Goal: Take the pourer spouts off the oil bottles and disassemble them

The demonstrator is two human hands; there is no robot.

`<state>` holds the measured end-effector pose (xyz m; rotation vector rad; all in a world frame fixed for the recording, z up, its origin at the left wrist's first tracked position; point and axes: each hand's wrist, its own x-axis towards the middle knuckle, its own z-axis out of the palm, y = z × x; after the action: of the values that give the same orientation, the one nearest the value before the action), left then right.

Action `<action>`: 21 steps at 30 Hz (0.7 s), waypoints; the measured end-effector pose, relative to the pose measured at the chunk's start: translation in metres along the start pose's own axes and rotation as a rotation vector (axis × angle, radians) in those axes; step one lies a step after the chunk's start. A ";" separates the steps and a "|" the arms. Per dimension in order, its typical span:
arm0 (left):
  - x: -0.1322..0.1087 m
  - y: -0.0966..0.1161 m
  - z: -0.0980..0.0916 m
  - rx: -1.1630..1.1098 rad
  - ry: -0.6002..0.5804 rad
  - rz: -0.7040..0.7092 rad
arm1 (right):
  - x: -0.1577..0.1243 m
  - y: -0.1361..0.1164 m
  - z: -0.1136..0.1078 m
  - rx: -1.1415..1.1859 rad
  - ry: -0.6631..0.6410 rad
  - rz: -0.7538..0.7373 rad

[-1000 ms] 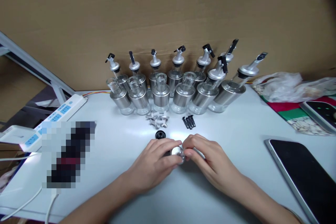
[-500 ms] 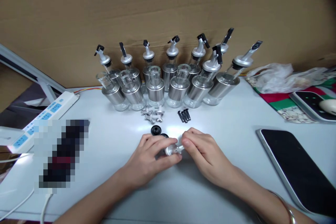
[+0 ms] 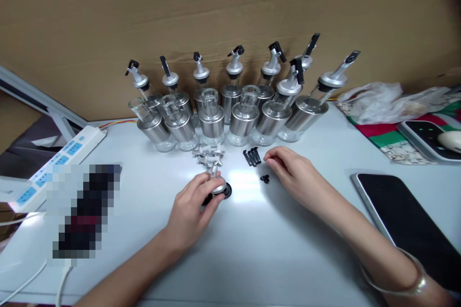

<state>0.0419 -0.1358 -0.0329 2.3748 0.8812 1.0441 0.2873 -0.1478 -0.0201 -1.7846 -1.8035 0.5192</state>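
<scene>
My left hand (image 3: 196,208) is closed round a silver pourer spout (image 3: 218,186), its nozzle pointing up. Black round stoppers (image 3: 228,191) lie on the table beside and partly under those fingers. My right hand (image 3: 293,170) has thumb and forefinger pressed together just right of several black flip levers (image 3: 252,156); whatever may be in that pinch does not show. Small black pieces (image 3: 265,179) lie in front of its fingertips. Behind my left hand is a little pile of silver spouts (image 3: 209,154).
Glass bottles with steel sleeves (image 3: 212,122) stand in rows at the back, several topped with spouts. A power strip (image 3: 61,163) and blurred-out phone (image 3: 86,211) lie left. On the right are a dark-screened device (image 3: 403,220), a plastic bag (image 3: 382,103) and a scale-like device (image 3: 428,141).
My hands have parted. The left carried the spout left and tilted its nozzle upward; the right let go of the spout and moved up and right beside the black levers.
</scene>
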 end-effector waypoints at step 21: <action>-0.004 -0.003 0.001 -0.163 -0.074 0.002 | 0.002 0.008 -0.003 -0.112 -0.164 -0.006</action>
<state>0.0391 -0.1369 -0.0372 2.2640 0.7382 0.9828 0.2953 -0.1459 -0.0225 -1.8570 -1.9835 0.5883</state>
